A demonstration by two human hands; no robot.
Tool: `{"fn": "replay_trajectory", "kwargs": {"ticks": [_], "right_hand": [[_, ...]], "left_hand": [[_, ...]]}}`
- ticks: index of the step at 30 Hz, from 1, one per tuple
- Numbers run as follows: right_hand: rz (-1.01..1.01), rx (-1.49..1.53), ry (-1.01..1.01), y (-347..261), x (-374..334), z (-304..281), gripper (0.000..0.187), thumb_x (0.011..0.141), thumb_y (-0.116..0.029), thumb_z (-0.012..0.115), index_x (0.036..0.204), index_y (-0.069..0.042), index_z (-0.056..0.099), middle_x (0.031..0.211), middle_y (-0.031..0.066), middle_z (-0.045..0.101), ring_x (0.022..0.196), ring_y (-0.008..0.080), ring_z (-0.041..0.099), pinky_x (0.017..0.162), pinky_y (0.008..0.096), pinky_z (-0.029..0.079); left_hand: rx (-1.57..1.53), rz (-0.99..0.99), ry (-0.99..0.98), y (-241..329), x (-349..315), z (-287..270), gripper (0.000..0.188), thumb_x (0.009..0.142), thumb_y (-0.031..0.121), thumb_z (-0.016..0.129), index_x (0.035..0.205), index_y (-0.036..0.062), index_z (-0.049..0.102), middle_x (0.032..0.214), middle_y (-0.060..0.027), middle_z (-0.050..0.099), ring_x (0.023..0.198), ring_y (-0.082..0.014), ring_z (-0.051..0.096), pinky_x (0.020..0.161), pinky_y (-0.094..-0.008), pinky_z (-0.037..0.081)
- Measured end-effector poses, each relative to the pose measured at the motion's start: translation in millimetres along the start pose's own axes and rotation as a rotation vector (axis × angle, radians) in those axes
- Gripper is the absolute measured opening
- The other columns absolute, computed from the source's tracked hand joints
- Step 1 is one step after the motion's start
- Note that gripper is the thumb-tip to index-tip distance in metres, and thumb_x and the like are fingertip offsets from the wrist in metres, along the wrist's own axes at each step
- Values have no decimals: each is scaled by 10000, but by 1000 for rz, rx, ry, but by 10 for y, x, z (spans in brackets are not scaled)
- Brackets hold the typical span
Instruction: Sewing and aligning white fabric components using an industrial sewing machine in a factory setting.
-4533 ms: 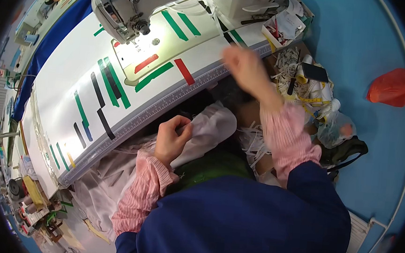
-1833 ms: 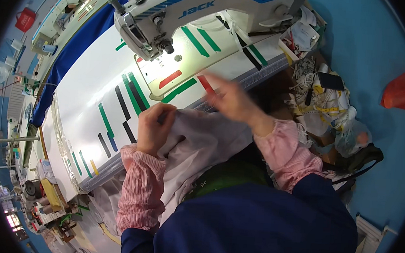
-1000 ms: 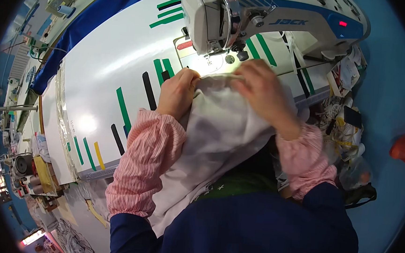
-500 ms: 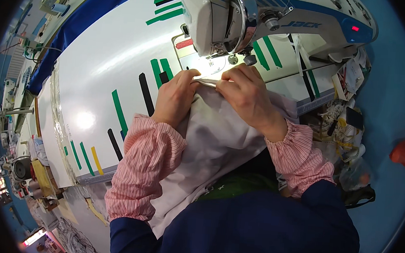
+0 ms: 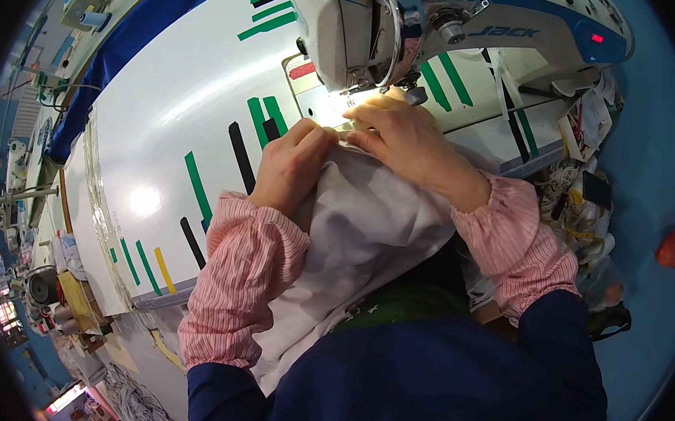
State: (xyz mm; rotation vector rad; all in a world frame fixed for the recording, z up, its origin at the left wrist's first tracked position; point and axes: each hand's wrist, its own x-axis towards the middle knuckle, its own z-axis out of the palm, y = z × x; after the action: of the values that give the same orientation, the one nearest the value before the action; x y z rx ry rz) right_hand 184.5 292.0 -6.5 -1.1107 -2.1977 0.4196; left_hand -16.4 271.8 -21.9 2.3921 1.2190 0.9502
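Observation:
A pale grey-white piece of fabric [image 5: 376, 217] hangs from the table edge over my lap, its upper edge lying just in front of the sewing machine [image 5: 350, 31]. My left hand [image 5: 296, 159] is closed on that edge, thumb and fingers pinching it. Close beside it, my right hand [image 5: 413, 141] reaches farther up, its fingertips near the lit needle area and its thumb by the fabric's edge. Whether those right fingers grip any cloth is hidden by the hand and the glare. The presser foot is mostly covered.
Strips of green, black and yellow tape mark the white table [image 5: 155, 135]. To the right, a heap of scraps and tape measures [image 5: 580, 204] lies beside the table end. A red object [image 5: 673, 251] stands on the blue floor. Other machines line the far left.
My right hand has moved from the fabric edge up and slightly left, its fingers now under the machine head. The left hand still pinches the fabric at nearly the same place.

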Motion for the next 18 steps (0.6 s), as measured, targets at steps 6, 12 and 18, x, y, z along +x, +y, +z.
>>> {"fn": "replay_trajectory", "kwargs": {"ticks": [6,12,18], "right_hand": [[215,389,-327,40,41,-157,128,857,-134,664,926,-27,653,792,107,651,739,195,630,685,306,487],[136,410,-176,58,0,-232,123,830,-120,673,880,-9,663,738,127,675,674,262,662,629,329,503],[-50,330,-114,145,-44,-186,118,810,-67,710,916,-51,659,806,61,655,704,184,655,624,275,492]], "left_hand": [[-75,43,-25,69,10,-84,89,805,43,624,889,68,613,833,-100,585,683,-301,630,591,-359,507],[-229,-117,-128,128,65,-189,107,839,94,675,864,19,602,743,-95,573,651,-256,605,587,-314,481],[-262,-396,-67,206,87,-146,145,812,91,715,852,3,608,676,-92,564,637,-216,593,592,-286,474]]}}
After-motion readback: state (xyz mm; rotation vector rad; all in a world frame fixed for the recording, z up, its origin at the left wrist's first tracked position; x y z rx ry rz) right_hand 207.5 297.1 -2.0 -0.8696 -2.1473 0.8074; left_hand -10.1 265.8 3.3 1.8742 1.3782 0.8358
